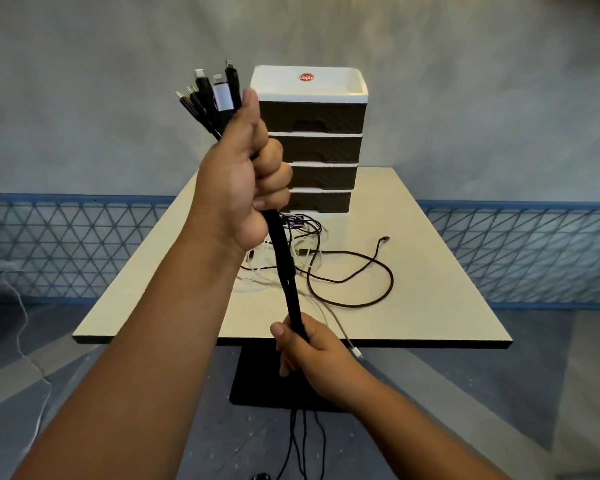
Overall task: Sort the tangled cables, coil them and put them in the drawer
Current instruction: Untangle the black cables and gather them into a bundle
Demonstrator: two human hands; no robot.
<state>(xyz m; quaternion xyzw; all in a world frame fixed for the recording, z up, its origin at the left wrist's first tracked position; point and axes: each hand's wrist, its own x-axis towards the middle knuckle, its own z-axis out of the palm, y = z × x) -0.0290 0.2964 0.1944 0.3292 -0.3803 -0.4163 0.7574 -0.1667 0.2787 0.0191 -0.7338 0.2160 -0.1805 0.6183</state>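
Your left hand [238,178] is fisted tight around a bundle of black cables [286,268], their plugs [212,95] fanning out above your thumb toward 11 o'clock. Your right hand [309,351], at 6 o'clock from it, grips the same bundle lower down, fingers curled round it (loose ends dangle below). More tangled cables [329,261] lie on the table [430,306], just in front of the drawer unit [321,147] at 12 o'clock.

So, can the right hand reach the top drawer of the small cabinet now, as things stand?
Probably not yet. The right hand grips the lower part of the black cable bundle, and the left hand holds its top, in front of the drawer unit. The top drawer is shut.
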